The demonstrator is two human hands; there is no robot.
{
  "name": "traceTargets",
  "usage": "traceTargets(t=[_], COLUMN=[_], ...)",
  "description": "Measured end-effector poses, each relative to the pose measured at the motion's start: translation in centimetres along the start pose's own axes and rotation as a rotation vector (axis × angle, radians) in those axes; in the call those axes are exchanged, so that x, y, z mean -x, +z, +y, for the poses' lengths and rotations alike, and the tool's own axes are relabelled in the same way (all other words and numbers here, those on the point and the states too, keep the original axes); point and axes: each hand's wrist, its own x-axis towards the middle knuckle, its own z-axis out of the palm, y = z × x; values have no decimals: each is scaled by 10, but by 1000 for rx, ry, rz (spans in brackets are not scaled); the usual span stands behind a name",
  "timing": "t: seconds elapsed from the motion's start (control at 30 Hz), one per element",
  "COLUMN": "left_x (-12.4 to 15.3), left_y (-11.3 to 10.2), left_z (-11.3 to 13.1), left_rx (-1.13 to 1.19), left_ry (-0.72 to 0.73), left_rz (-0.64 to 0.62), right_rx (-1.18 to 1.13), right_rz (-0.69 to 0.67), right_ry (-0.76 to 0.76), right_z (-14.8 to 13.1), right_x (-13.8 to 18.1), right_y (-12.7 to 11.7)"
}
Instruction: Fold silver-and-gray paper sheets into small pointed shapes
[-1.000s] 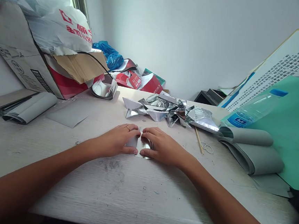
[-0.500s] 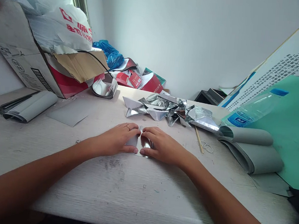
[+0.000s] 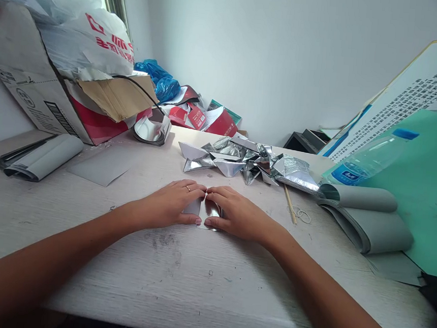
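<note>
Between my hands a small piece of silver foil paper lies on the white table, with a grey matte part at its left and a shiny curved part at its right. My left hand, with a ring on one finger, holds the left part down between thumb and fingertips. On the right part, my right hand is closed the same way, thumb near the front edge and fingers at the back edge. The fingertips of both hands nearly meet at the back. Much of the paper is hidden under the hands.
Folded silver foil pieces lie beyond my hands. To the right are a thin stick, a rubber band, stacked grey sheets and a plastic bottle. At left are a loose sheet, rolled sheets and a cardboard box.
My left fingertips have moved slightly right, closer to my right fingertips at the paper's back edge. Both hands otherwise stay on the foil paper. The view has shifted very slightly.
</note>
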Motion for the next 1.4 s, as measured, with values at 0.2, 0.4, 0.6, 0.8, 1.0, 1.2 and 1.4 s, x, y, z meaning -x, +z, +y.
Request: traceTargets(t=[0.2,0.4,0.6,0.8,1.0,1.2,1.4], left_x=[1,1,-1,-1,-2,-3,-3], left_y=[4,6,5,4,-1,2,3], left_z=[-6,-9,-9,-6,-3,-7,-8], left_rx=[10,14,43,57,10,-25,-5], left_ry=[6,6,15,-17,-54,-48,-12], left_rz=[8,19,15,9,-26,-20,9], right_rx=[7,8,4,-15,-44,-52,-51], right_rz=[-22,-28,-35,-34,-7,-8,69], right_ry=[1,2,-2,7,0,-9,8], right_z=[-5,-7,-7,-4,1,3,4], right_x=[0,0,0,0,0,0,0], right_y=[-4,-7,-7,-5,1,-2,-7])
